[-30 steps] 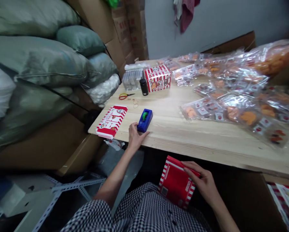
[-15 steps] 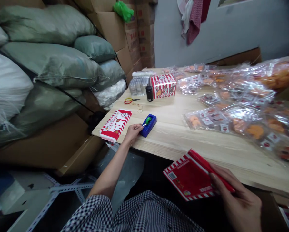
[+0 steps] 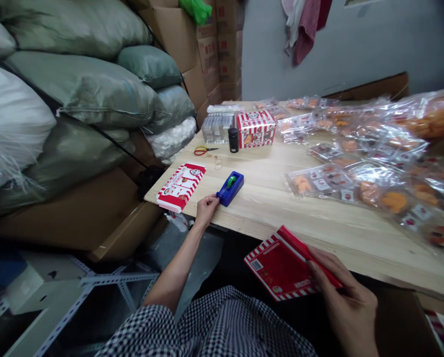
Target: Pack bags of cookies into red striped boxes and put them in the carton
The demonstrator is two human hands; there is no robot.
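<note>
My left hand is closed in a pinch at the front end of the blue tape dispenser, where the tape comes off. The bit of tape in its fingertips is barely visible. A green-cored tape roll sits in the dispenser. In front of the table edge, my right hand grips a flattened red box with striped borders and a barcode, thumb on top. A second flat red and white box lies on the table, left of the dispenser.
On the wooden table stand a black bottle, an assembled striped box and clear plastic cases. Scissors lie nearby. Clear bags of orange pieces spread over the right side. Stuffed sacks are piled left.
My left fingers have moved down to the dispenser's front end, where a strip of tape showed earlier. My right hand with the flat box has shifted slightly left. The view has shifted a little.
</note>
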